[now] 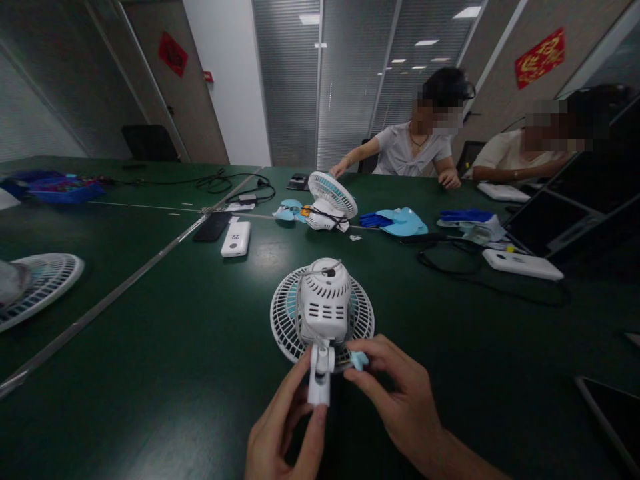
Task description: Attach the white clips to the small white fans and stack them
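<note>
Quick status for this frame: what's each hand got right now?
Left hand: closed, holding the fan's white bracket.
Right hand: closed, light-blue knob between thumb and fingers.

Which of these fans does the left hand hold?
The nearest fan: the left hand grips its white bracket. The far fan and leftmost fan sit apart.

Smooth white plastic with a soft sheen is seen on the fan housing [327,307], the ribbed grille [284,320] and the bracket [319,393], and pale blue plastic on the knob [359,361]. The dark green tabletop [150,373] is finished smooth and faintly glossy, crossed by a silvery strip [150,262], whether metal or tape cannot be told. Glossy white plastic is shown by the power bank [236,240].
</note>
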A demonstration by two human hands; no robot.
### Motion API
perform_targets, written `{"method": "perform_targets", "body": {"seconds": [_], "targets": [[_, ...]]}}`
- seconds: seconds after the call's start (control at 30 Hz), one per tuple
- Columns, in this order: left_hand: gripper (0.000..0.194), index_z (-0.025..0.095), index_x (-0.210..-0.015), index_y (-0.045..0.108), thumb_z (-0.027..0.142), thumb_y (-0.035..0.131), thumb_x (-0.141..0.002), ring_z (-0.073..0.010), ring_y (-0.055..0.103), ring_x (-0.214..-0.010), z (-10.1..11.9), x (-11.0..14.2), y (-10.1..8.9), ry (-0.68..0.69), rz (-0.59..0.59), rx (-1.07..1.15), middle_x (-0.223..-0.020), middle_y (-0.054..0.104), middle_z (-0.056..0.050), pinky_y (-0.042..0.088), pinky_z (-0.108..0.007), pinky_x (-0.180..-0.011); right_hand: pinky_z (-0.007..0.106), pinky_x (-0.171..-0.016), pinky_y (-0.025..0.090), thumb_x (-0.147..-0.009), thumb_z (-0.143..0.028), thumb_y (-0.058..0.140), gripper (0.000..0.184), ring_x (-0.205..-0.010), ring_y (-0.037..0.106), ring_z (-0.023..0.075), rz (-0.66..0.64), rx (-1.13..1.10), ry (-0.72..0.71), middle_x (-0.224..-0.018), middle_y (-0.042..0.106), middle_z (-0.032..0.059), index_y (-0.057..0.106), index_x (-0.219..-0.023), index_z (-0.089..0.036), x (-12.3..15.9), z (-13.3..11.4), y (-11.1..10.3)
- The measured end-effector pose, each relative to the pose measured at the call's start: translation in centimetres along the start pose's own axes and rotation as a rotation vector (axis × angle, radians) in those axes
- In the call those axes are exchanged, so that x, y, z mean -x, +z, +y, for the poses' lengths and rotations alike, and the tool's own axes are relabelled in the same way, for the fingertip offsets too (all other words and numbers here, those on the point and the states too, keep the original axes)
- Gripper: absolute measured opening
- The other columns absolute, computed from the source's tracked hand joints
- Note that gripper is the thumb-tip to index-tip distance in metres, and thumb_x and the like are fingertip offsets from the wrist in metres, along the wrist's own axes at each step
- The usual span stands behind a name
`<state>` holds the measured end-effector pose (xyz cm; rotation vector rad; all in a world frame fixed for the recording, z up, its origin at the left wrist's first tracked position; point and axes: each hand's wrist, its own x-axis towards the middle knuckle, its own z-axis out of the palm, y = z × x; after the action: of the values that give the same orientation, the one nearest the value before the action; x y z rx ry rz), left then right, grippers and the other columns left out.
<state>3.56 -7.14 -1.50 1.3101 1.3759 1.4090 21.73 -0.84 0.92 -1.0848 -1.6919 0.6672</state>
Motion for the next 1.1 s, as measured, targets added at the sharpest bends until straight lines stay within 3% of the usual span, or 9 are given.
{"method": "perform_targets", "body": {"seconds": [0.2,0.4,0.57,0.77,0.97,1.1], "targets": [[0.041,0.030,-0.139,0.067,0.040,0.061,-0.100,-0.0257,0.074,-0.119,0.4,0.0,0.0,-0.006,0.016,-0.058,-0.156,0.056,-0.012,0.070,-0.028,-0.086,0.025,-0.057,0.057,-0.088,-0.027,0.081,0.017,-0.064,0.066,0.0166,0.152,-0.049,0.008,-0.080,0.071,0.0004,0.074,-0.104,-0.026,1.0,1.0,0.3],[0.039,0.029,-0.135,0.068,0.041,0.064,-0.099,-0.0213,0.076,-0.105,0.7,0.0,0.0,-0.006,0.038,-0.044,-0.146,0.064,-0.010,0.068,-0.023,-0.082,0.023,-0.055,0.056,-0.088,-0.028,0.082,0.017,-0.061,0.067,0.0150,0.052,-0.077,0.086,-0.078,0.072,-0.0006,0.075,-0.103,-0.024,1.4,1.1,0.5],[0.039,0.030,-0.137,0.067,0.040,0.061,-0.100,-0.0222,0.075,-0.112,0.9,0.0,0.1,0.011,0.029,-0.057,-0.145,0.064,-0.010,0.068,-0.024,-0.086,0.024,-0.058,0.059,-0.091,-0.028,0.081,0.016,-0.065,0.070,0.0155,0.026,-0.130,0.133,-0.084,0.074,0.0012,0.075,-0.105,-0.024,1.7,1.2,0.8],[0.038,0.034,-0.138,0.066,0.036,0.058,-0.102,-0.0248,0.072,-0.122,0.7,0.0,0.3,0.040,0.049,-0.037,-0.147,0.063,-0.009,0.068,-0.027,-0.089,0.021,-0.049,0.059,-0.092,-0.023,0.078,0.023,-0.064,0.070,0.0153,-0.011,-0.193,0.148,-0.088,0.073,0.0021,0.073,-0.115,-0.025,1.5,1.1,1.0],[0.039,0.031,-0.141,0.064,0.032,0.056,-0.103,-0.0236,0.071,-0.124,0.4,0.1,0.2,0.063,0.021,-0.055,-0.147,0.061,-0.010,0.067,-0.025,-0.093,0.026,-0.070,0.066,-0.098,-0.015,0.067,0.034,-0.081,0.076,0.0185,-0.076,0.016,-0.153,-0.106,0.077,0.0069,0.071,-0.129,-0.027,1.1,0.5,0.2],[0.039,0.034,-0.142,0.063,0.032,0.056,-0.104,-0.0213,0.071,-0.122,0.5,0.1,0.1,0.071,0.009,-0.067,-0.147,0.061,-0.007,0.066,-0.022,-0.092,0.020,-0.062,0.064,-0.098,-0.017,0.070,0.029,-0.072,0.076,0.0154,-0.051,-0.031,-0.109,-0.095,0.078,0.0022,0.072,-0.125,-0.027,1.1,0.5,1.0]]}}
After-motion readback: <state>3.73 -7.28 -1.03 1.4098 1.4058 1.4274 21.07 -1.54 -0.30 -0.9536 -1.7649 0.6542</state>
